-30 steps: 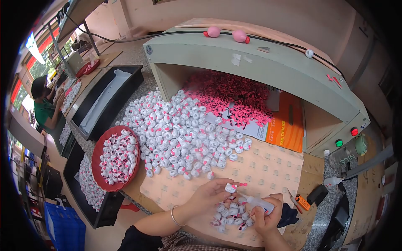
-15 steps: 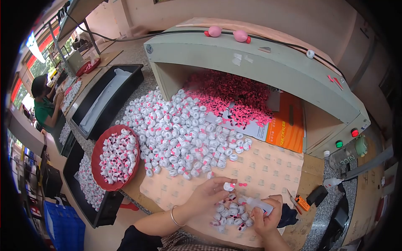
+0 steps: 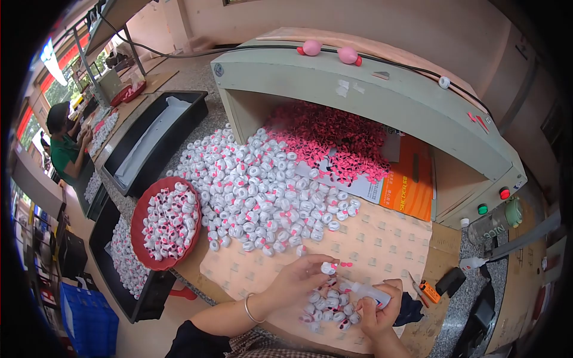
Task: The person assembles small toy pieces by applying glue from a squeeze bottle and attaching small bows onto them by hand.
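From my end I see the bare left hand [image 3: 292, 283] pinching 1 small rounded white piece with pink trim [image 3: 327, 268] between thumb and fingers, above a peach sheet with grey marks [image 3: 388, 240]. The bare right hand [image 3: 382, 307] is wrapped around a translucent white squeeze bottle [image 3: 369, 292], its nozzle aimed up-left near the piece; I can't tell if they touch. Between the 2 hands I have a small pile of white-and-pink pieces [image 3: 332, 306]. Farther left, a round red bowl [image 3: 139, 231] stands beside a large heap of rounded white pieces [image 3: 262, 194].
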Action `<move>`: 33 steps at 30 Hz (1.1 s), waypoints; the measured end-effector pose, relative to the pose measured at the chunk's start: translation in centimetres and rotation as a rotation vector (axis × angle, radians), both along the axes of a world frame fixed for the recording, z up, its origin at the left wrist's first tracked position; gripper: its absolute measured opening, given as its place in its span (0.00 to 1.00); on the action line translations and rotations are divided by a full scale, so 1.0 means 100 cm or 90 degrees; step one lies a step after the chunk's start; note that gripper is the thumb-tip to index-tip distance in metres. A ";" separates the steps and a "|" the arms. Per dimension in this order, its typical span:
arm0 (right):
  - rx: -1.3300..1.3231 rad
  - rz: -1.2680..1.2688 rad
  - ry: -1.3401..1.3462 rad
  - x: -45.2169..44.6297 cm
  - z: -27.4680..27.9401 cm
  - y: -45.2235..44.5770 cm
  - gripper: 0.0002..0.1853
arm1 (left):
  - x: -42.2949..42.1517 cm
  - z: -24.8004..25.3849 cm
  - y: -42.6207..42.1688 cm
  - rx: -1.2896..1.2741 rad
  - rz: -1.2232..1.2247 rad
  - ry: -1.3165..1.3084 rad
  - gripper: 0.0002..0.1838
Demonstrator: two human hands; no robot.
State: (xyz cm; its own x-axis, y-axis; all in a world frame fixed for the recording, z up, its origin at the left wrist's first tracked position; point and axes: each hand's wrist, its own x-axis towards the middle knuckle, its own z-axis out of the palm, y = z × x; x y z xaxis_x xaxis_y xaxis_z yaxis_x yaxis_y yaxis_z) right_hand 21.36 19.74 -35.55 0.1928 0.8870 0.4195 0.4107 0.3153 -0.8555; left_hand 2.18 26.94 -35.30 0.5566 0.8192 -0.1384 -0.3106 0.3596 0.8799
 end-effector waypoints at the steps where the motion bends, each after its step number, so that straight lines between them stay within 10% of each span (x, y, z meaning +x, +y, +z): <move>1: 0.005 0.014 -0.017 0.000 0.000 0.000 0.14 | 0.000 -0.002 0.000 0.004 0.004 -0.003 0.19; 33: 0.005 0.040 -0.073 0.001 0.003 0.003 0.15 | 0.003 -0.006 -0.002 0.032 0.041 0.030 0.18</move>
State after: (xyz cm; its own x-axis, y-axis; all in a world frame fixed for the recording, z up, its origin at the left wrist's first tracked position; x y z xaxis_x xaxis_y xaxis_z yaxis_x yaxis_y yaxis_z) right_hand 21.42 20.07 -35.25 0.0871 0.8928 0.4420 0.4851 0.3495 -0.8016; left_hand 2.49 26.69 -35.91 0.4966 0.8595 -0.1210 -0.2893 0.2953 0.9105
